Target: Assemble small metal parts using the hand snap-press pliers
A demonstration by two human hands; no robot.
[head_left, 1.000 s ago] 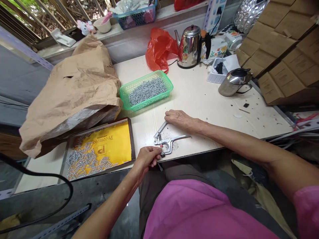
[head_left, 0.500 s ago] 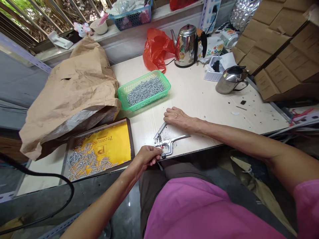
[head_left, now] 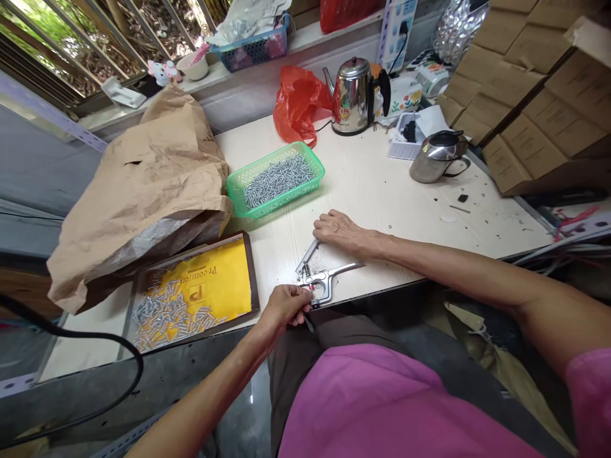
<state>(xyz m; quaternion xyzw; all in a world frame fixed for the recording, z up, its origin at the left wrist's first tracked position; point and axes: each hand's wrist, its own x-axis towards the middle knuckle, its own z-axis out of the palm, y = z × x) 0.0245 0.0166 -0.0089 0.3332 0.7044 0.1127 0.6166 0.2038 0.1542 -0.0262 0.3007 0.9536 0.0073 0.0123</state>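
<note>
Silver hand-press pliers (head_left: 329,280) with a spring and a red part in the jaw lie at the table's front edge, handles spread apart. My right hand (head_left: 340,230) is closed over the end of the upper handle. At the jaw, my left hand (head_left: 292,304) has thumb and fingers pinched together; what they hold is too small to make out. Small silver metal pins (head_left: 165,315) lie on a yellow sheet (head_left: 224,280) in a shallow tray (head_left: 252,273) to the left. More such pieces (head_left: 279,181) fill a green plastic basket (head_left: 312,186) behind my hands.
A large brown paper bag (head_left: 143,172) stands at the left. Towards the back are a red plastic bag (head_left: 296,105) and a steel kettle (head_left: 352,98). A steel pitcher (head_left: 432,162), a white box (head_left: 401,147) and stacked cardboard boxes (head_left: 539,140) occupy the right side.
The view has shifted slightly. Both hands keep their places at the pliers, the left still at the jaw and the right still on the upper handle.
</note>
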